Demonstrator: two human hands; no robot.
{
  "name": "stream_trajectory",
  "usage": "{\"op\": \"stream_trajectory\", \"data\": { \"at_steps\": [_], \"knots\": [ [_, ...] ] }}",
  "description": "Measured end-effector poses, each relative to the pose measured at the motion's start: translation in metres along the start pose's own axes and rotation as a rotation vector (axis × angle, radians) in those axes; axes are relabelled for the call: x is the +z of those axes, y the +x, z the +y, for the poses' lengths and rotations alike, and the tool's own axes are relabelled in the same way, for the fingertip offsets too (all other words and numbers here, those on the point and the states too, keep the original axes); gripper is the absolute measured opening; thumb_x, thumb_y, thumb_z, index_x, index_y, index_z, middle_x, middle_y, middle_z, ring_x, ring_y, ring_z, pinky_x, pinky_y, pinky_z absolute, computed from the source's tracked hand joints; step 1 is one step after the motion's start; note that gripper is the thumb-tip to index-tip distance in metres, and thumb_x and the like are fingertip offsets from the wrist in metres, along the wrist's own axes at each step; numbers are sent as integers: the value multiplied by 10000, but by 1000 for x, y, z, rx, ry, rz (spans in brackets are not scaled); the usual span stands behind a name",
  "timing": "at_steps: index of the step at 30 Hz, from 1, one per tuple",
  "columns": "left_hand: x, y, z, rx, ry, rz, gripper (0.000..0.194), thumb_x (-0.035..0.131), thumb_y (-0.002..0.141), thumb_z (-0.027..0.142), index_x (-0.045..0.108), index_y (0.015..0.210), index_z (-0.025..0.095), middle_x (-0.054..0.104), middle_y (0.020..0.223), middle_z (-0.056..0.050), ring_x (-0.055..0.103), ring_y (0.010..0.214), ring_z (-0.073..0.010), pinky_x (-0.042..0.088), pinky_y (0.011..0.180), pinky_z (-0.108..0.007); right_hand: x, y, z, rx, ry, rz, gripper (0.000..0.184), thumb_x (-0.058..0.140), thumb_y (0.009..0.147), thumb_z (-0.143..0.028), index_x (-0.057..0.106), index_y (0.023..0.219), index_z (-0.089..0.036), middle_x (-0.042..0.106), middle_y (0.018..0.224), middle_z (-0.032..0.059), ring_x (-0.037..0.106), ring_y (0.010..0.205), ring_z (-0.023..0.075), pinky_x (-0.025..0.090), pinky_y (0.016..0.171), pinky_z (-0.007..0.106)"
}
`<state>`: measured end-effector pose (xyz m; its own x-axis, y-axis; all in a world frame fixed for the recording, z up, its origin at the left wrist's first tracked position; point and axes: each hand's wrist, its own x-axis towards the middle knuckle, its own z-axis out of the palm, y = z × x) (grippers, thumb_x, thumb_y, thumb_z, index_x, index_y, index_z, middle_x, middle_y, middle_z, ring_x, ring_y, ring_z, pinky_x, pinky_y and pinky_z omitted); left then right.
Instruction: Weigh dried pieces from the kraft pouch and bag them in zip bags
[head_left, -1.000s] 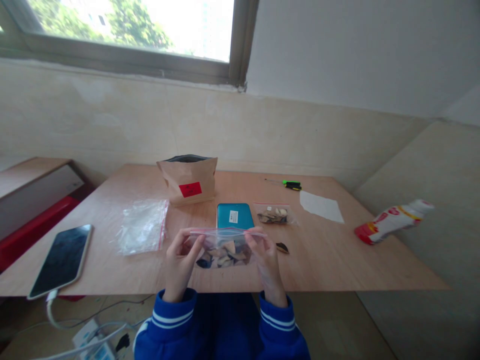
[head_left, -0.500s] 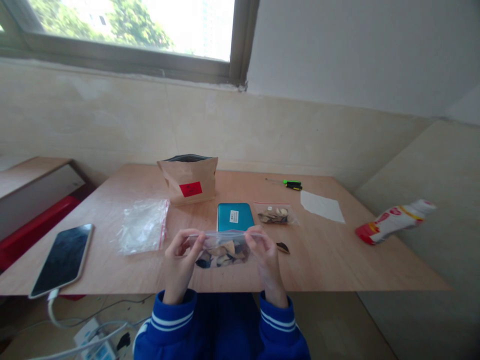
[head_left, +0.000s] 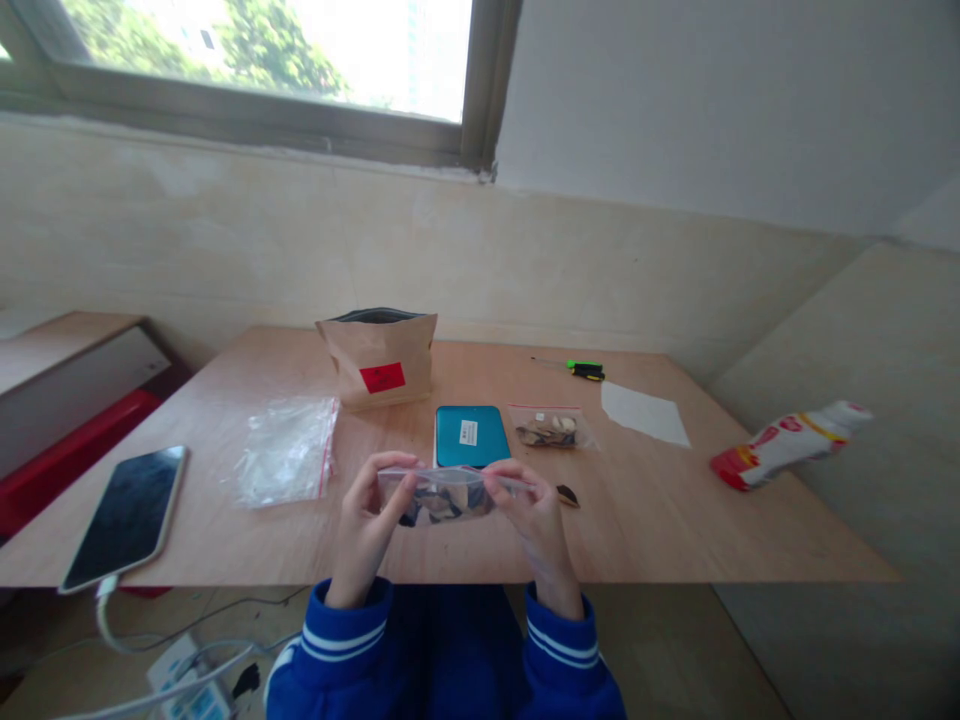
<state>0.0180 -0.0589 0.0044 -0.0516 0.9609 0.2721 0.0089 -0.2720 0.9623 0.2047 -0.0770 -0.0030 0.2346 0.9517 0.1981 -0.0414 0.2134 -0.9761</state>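
A clear zip bag (head_left: 450, 500) with dark and pale dried slices inside hangs between my two hands, above the near part of the table. My left hand (head_left: 373, 515) pinches the bag's upper left corner between thumb and fingers. At the upper right corner, my right hand (head_left: 534, 520) grips it the same way. The bag's top edge bows slightly in the middle. Just behind it lies a teal flat device with a white label (head_left: 471, 436). One loose dark slice (head_left: 568, 496) rests to the right of my right hand.
A filled zip bag (head_left: 547, 430) lies right of the teal device. Behind stands an open brown paper pouch (head_left: 382, 362). Clear bags (head_left: 289, 452) and a phone (head_left: 127, 515) on a cable are left. Screwdrivers (head_left: 586, 370), white paper (head_left: 645, 413) and a tilted-looking bottle (head_left: 787, 442) are right.
My hands have drawn slightly closer together. The bag's top edge has gone from nearly straight to bowed, and its body looks shorter from here.
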Motion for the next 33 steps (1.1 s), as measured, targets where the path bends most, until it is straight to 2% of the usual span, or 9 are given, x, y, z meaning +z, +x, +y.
{"op": "stream_trajectory", "data": {
  "at_steps": [4, 7, 9, 12, 15, 23, 26, 29, 33],
  "knots": [
    [2, 0, 1, 33, 19, -5, 201, 655, 821, 387, 657, 825, 186, 701, 797, -29, 666, 719, -149, 531, 616, -221, 0, 1, 5, 22, 87, -17, 196, 745, 728, -397, 721, 750, -205, 713, 800, 38, 660, 780, 182, 533, 703, 291],
    [3, 0, 0, 33, 29, 30, 208, 659, 816, 394, 654, 824, 186, 693, 766, -18, 658, 687, -143, 525, 597, -218, 1, 2, 7, 25, 53, -24, 215, 734, 735, -418, 728, 765, -205, 696, 785, 32, 643, 750, 177, 519, 670, 285],
    [3, 0, -2, 34, 42, 52, 218, 658, 815, 403, 653, 814, 186, 688, 743, -16, 655, 672, -144, 525, 588, -222, 1, 2, 6, -15, 5, -36, 203, 715, 761, -405, 727, 759, -202, 691, 798, 30, 638, 784, 177, 510, 719, 290],
    [3, 1, -3, 68, 64, 62, 202, 647, 827, 390, 663, 822, 189, 710, 813, -35, 674, 762, -163, 547, 674, -251, 4, 1, 6, -77, -50, -10, 187, 685, 798, -371, 711, 731, -197, 673, 769, 23, 621, 794, 170, 489, 762, 292],
    [3, 2, -4, 99, 88, 56, 177, 631, 846, 367, 676, 864, 197, 725, 914, -50, 675, 874, -175, 546, 765, -270, 10, 1, 6, -101, -68, 51, 194, 684, 797, -353, 674, 687, -193, 637, 710, 11, 595, 733, 159, 477, 709, 280],
    [6, -1, -2, 22, 65, 106, 230, 647, 820, 416, 639, 825, 186, 694, 782, -30, 665, 710, -161, 543, 613, -248, 16, 0, 7, -84, -16, 97, 210, 682, 795, -361, 650, 675, -191, 614, 690, -2, 585, 692, 148, 480, 673, 268],
    [5, 0, 1, 1, -41, 58, 215, 639, 829, 401, 631, 823, 187, 675, 777, -20, 659, 694, -146, 544, 597, -233, 12, 1, 6, -60, 15, -4, 174, 721, 758, -377, 718, 766, -203, 666, 784, 18, 622, 785, 173, 499, 739, 290],
    [5, 1, 5, 48, -98, -12, 158, 650, 828, 350, 651, 845, 193, 687, 858, -31, 672, 817, -155, 559, 723, -247, 10, 1, 5, -10, 10, -73, 261, 757, 724, -369, 753, 948, -235, 696, 899, 34, 635, 848, 189, 507, 773, 304],
    [6, 2, 8, 28, -100, -59, 130, 708, 777, 300, 673, 845, 195, 695, 848, -27, 673, 837, -159, 560, 736, -244, 9, 2, 5, -49, -27, -44, 135, 745, 747, -339, 766, 821, -228, 653, 791, 17, 611, 793, 170, 491, 734, 282]
  ]
}}
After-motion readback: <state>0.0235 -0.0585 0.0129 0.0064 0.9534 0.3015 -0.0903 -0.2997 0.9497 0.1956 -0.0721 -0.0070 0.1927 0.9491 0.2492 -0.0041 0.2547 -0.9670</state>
